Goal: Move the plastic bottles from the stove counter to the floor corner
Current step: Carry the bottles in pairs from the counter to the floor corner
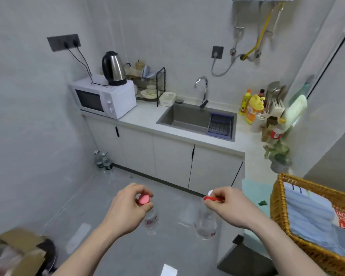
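1. While both bottles hang over the grey floor, we note the left hand (127, 204) pinched closed round the pink cap of a clear plastic bottle with a reddish label (151, 221), which dangles below the fingers.
2. We note the right hand (225, 202) likewise closed, fingertips gripping the red-capped neck of a second clear plastic bottle (205, 224).
3. Two clear bottles with dark green labels (103, 162) already stand in the floor corner where the grey wall meets the white cabinet base.
4. We judge the carry under way, with neither held bottle yet near the corner.
5. We recommend keeping the pinch firm; a cap grip lets empty bottles swing.
6. We advise lowering each upright, just beside the standing pair, without knocking them.
7. We caution against the brown cardboard box (18, 250) at lower left.
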`<state>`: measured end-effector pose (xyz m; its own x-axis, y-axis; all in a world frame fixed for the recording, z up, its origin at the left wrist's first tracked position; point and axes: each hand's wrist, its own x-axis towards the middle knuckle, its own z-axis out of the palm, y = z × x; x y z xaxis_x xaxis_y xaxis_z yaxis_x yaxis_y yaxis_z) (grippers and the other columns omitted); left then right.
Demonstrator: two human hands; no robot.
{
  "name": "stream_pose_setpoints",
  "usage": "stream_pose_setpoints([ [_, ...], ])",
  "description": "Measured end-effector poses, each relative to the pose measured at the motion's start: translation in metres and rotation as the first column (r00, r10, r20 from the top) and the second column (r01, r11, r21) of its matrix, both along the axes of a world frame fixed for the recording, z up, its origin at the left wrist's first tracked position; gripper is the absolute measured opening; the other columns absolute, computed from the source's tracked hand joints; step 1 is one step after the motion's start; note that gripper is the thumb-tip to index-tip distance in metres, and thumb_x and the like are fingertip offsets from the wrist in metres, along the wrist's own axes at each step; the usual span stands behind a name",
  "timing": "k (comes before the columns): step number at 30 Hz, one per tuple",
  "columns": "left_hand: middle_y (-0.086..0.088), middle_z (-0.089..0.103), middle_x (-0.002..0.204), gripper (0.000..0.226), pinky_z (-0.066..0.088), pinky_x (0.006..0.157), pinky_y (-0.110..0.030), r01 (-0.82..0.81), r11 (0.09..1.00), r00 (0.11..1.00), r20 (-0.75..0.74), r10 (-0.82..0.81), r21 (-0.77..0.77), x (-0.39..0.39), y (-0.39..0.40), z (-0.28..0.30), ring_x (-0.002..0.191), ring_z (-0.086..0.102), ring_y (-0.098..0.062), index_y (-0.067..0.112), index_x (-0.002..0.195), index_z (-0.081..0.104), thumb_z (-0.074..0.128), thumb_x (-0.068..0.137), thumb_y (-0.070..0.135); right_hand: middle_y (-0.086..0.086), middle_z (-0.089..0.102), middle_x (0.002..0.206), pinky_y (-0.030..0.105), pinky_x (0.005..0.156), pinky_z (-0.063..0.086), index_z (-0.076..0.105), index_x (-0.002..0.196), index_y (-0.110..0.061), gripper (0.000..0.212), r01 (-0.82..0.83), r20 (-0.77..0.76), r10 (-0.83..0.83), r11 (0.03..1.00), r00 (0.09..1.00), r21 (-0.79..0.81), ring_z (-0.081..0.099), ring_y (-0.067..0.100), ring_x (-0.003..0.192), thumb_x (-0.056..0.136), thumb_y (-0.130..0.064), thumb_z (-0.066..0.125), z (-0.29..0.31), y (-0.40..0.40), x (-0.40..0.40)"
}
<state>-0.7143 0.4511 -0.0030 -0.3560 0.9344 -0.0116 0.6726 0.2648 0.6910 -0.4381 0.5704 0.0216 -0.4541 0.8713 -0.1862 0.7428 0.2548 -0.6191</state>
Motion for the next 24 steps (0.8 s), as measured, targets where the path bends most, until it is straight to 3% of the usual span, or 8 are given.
stream_pose_setpoints([
  [3,0.017,0.061,0.093,0.019,0.043,0.069,-0.017,-0.067,0.998,0.998,-0.009,0.067,-0.004,-0.047,0.008,-0.003,0.073,0.061,-0.001,0.039,0.083,0.067,0.081,0.078,0.027,-0.006,0.044,0.055,0.028,0.056,0.036,0.046,0.055,-0.021,0.041,-0.060,0.015,0.060,0.998,0.998,-0.005,0.036,0.012,0.054,0.085,-0.041,0.065,-0.001,0.035,-0.052],
  [9,0.019,0.061,0.093,0.020,0.041,0.069,-0.016,-0.145,0.989,0.989,-0.039,0.144,-0.013,-0.160,0.031,-0.017,0.070,0.059,-0.002,0.039,0.083,0.066,0.082,0.077,0.031,-0.006,0.052,0.056,0.029,0.058,0.041,0.058,0.061,-0.019,0.036,-0.144,0.035,0.144,0.989,0.989,-0.017,0.043,0.011,0.053,0.084,-0.046,0.067,-0.013,0.082,-0.176],
  [13,0.018,0.060,0.091,0.024,0.047,0.072,-0.024,-0.174,0.984,0.984,-0.043,0.173,-0.024,-0.237,0.045,-0.027,0.069,0.058,-0.004,0.042,0.081,0.062,0.083,0.075,0.031,-0.006,0.056,0.061,0.029,0.059,0.041,0.065,0.079,-0.009,0.040,-0.172,0.044,0.173,0.984,0.984,-0.042,0.044,0.011,0.057,0.082,-0.049,0.065,-0.024,0.103,-0.258],
  [20,0.016,0.059,0.093,0.022,0.040,0.070,-0.022,-0.257,0.965,0.966,-0.046,0.255,-0.058,-0.350,0.074,-0.039,0.074,0.057,-0.005,0.039,0.082,0.062,0.077,0.076,0.024,-0.008,0.045,0.054,0.031,0.057,0.034,0.048,0.070,-0.009,0.043,-0.261,0.027,0.263,0.963,0.964,-0.069,0.037,0.013,0.055,0.082,-0.047,0.063,-0.035,0.138,-0.381],
  [24,0.014,0.058,0.095,0.021,0.045,0.079,-0.027,-0.297,0.950,0.955,-0.042,0.294,-0.100,-0.409,0.097,-0.050,0.086,0.056,-0.008,0.037,0.083,0.063,0.077,0.077,0.022,-0.005,0.043,0.056,0.032,0.058,0.033,0.046,0.071,-0.006,0.043,-0.304,0.016,0.307,0.948,0.952,-0.097,0.036,0.015,0.057,0.082,-0.045,0.062,-0.040,0.170,-0.451],
])
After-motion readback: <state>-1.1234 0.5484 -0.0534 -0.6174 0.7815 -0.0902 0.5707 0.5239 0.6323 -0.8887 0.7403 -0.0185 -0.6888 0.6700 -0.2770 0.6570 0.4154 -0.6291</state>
